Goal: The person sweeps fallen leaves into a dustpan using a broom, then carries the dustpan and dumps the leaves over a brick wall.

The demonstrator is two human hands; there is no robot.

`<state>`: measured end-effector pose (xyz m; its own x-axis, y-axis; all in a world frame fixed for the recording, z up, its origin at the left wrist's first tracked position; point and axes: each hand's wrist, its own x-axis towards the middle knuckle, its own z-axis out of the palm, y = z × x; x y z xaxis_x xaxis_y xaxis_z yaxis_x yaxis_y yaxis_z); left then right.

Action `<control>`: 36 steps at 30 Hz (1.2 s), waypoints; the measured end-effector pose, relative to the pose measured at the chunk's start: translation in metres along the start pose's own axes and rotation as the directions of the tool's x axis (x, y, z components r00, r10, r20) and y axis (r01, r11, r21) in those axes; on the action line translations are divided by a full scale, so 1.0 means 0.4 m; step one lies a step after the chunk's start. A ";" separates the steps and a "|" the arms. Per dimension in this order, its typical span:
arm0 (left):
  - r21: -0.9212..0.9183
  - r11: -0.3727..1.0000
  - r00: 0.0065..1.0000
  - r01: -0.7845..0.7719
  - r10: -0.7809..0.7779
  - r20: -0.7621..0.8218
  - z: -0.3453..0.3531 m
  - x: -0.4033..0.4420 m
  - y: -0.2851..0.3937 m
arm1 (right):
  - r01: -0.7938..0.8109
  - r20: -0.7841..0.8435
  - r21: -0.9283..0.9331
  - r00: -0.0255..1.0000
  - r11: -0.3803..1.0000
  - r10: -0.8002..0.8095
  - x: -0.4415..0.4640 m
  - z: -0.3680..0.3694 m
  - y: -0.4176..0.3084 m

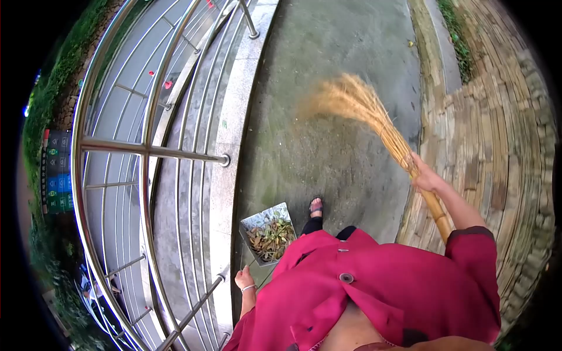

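My right hand (426, 176) is wrapped round the bamboo handle of a straw broom (383, 126), just below where the bristles are bound. The broom slants up and left, and its fanned bristle tip is smeared by motion over the pavement. Low on the left, my left hand (243, 278) is closed at the thin handle of a metal dustpan (263, 215). Dry brown and yellowish leaves (270, 240) lie heaped in the pan. Part of the grip is hidden by the hand.
A stainless steel railing (186, 153) on a pale stone kerb (231, 126) borders the left side. To the right rises a stacked-stone wall (468, 158). Damp grey pavement (328, 47) stretches ahead. My sandalled foot (316, 206) stands beside the pan. Coloured bins (58, 175) show beyond the railing.
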<state>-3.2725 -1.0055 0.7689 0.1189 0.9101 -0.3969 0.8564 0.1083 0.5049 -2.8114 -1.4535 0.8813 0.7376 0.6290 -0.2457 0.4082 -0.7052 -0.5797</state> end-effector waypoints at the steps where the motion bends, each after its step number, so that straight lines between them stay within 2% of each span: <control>1: -0.029 0.999 1.000 0.025 -0.025 0.005 0.006 0.013 0.002 | -0.341 0.117 0.233 0.940 0.911 0.322 0.069 -0.058 -0.114; 2: -0.054 0.997 0.998 0.056 -0.056 0.007 0.024 0.039 -0.023 | -0.642 0.302 0.398 0.766 0.655 0.567 0.118 -0.105 -0.179; 3: -0.055 0.996 0.998 0.064 -0.065 -0.011 0.023 0.036 0.019 | -0.634 0.313 0.398 0.773 0.663 0.552 0.145 -0.136 -0.186; 5: 0.056 0.998 1.000 0.004 -0.002 -0.031 0.028 -0.002 0.157 | -0.569 0.286 0.294 0.819 0.768 0.497 0.188 -0.180 -0.181; 7: -0.008 0.999 0.997 0.049 -0.049 -0.067 0.055 -0.016 0.243 | -0.362 0.282 0.208 0.912 0.909 0.299 0.203 -0.240 -0.134; 8: -0.002 0.998 0.995 0.063 -0.063 -0.078 0.073 -0.010 0.272 | -0.351 0.296 0.207 0.912 0.913 0.284 0.237 -0.286 -0.131; 9: 0.002 0.997 0.994 0.074 -0.074 -0.085 0.095 -0.003 0.310 | -0.489 0.479 0.155 0.797 0.858 0.368 0.284 -0.355 -0.166; 10: -0.026 0.996 0.990 0.091 -0.093 -0.104 0.112 -0.005 0.348 | -0.608 0.635 0.073 0.640 0.790 0.433 0.330 -0.398 -0.182; 11: -0.091 0.986 0.983 0.139 -0.149 -0.108 0.134 0.004 0.351 | -0.601 0.641 0.068 0.638 0.797 0.426 0.383 -0.409 -0.171; 13: -0.089 0.993 0.981 0.080 -0.094 -0.171 0.149 -0.044 0.474 | -0.319 0.773 -0.122 0.564 0.940 0.292 0.499 -0.414 -0.104; 15: -0.087 0.991 0.978 0.104 -0.117 -0.171 0.168 -0.076 0.565 | 0.036 0.757 -0.093 0.651 0.995 0.047 0.620 -0.367 0.035; 17: -0.068 0.994 0.973 0.090 -0.102 -0.207 0.187 -0.088 0.629 | -0.111 0.774 -0.103 0.615 0.988 0.150 0.775 -0.389 0.113; 19: 0.027 0.995 0.962 0.098 -0.088 -0.258 0.191 -0.119 0.756 | -0.144 0.659 -0.036 0.741 0.989 0.132 0.926 -0.465 0.186; 21: 0.033 0.990 0.946 0.139 -0.122 -0.301 0.200 -0.147 0.859 | -0.248 0.471 0.173 0.871 0.953 0.141 1.088 -0.505 0.324; 23: 0.018 0.984 0.915 0.177 -0.158 -0.371 0.202 -0.176 0.942 | -0.460 0.425 0.242 0.842 0.854 0.333 1.242 -0.629 0.294; 25: -0.051 0.982 0.894 0.180 -0.185 -0.408 0.223 -0.179 0.991 | -0.522 0.307 0.337 0.847 0.783 0.433 1.343 -0.715 0.265; 26: -0.197 0.964 0.894 0.177 -0.242 -0.378 0.242 -0.164 0.988 | -0.368 0.185 0.389 0.929 0.844 0.320 1.371 -0.714 0.347; 27: -0.358 0.919 0.879 0.164 -0.300 -0.369 0.251 -0.151 0.989 | -0.297 0.143 0.421 0.955 0.857 0.261 1.396 -0.741 0.339; 28: -0.355 0.917 0.874 0.182 -0.316 -0.369 0.255 -0.151 1.040 | -0.224 0.100 0.448 0.975 0.865 0.200 1.417 -0.769 0.333; 29: -0.365 0.909 0.863 0.202 -0.342 -0.372 0.279 -0.134 1.105 | -0.226 0.168 0.572 0.973 0.789 0.158 1.404 -0.822 0.290; 31: -0.392 0.894 0.842 0.219 -0.375 -0.387 0.325 -0.100 1.204 | -0.257 0.192 0.542 0.965 0.800 0.181 1.395 -0.873 0.307; 32: -0.379 0.887 0.830 0.263 -0.408 -0.380 0.370 -0.047 1.168 | -0.473 0.301 0.412 0.877 0.778 0.374 1.360 -0.934 0.202; 33: -0.277 0.902 0.812 0.333 -0.423 -0.403 0.394 -0.021 1.226 | -0.391 0.343 0.389 0.902 0.834 0.263 1.346 -0.955 0.234; 34: -0.253 0.888 0.807 0.384 -0.456 -0.375 0.431 0.021 1.191 | -0.346 0.309 0.452 0.925 0.822 0.219 1.298 -0.960 0.222; 35: -0.242 0.887 0.817 0.394 -0.459 -0.351 0.449 0.039 1.240 | -0.302 0.324 0.352 0.927 0.886 0.187 1.271 -0.999 0.168; 36: -0.264 0.879 0.818 0.397 -0.469 -0.332 0.472 0.057 1.300 | -0.294 0.379 0.389 0.915 0.873 0.140 1.269 -1.020 0.202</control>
<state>-2.7296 -1.0041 0.8778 -0.4711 0.8269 -0.3071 0.6677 0.5618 0.4885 -2.1847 -1.3249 1.0266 0.5281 0.6010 -0.5999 -0.0695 -0.6735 -0.7359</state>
